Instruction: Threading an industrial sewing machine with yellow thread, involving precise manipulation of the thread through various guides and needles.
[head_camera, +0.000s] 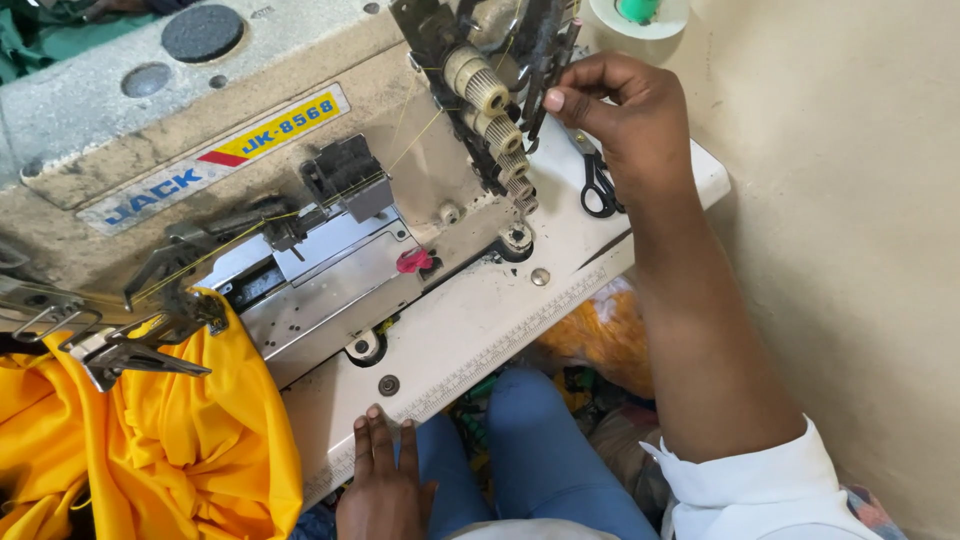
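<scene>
Right hand (610, 105) pinching thread at tension knobs (495, 115), fingers nrly closed.

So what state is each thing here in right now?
Right hand: fingertips pinched at the ribbed cream tension knobs.
Left hand: flat on the white table edge.
Black-handled scissors: lying closed.
Yellow fabric: bunched under the machine's metal guide.

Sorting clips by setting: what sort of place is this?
Likely a garment sewing workshop: an industrial sewing machine with thread tension knobs, yellow fabric at its end, and scissors on the table.
</scene>
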